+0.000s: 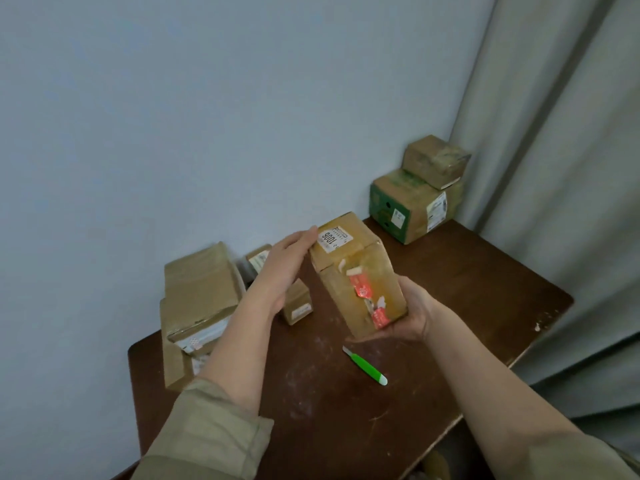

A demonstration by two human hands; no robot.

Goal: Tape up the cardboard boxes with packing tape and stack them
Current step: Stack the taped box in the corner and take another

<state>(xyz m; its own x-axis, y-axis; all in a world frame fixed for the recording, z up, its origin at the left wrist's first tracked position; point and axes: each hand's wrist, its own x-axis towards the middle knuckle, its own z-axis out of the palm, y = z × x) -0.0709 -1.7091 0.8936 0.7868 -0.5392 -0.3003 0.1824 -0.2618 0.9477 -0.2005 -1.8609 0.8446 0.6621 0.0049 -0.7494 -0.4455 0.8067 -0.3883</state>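
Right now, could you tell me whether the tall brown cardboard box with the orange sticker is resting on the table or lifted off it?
Lifted: the right hand cups the tall brown cardboard box from underneath, above the table.

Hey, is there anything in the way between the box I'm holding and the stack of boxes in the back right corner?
Nothing visible blocks it. The held box is in the air between the left hand and right hand, and the table between it and the corner stack shows bare wood.
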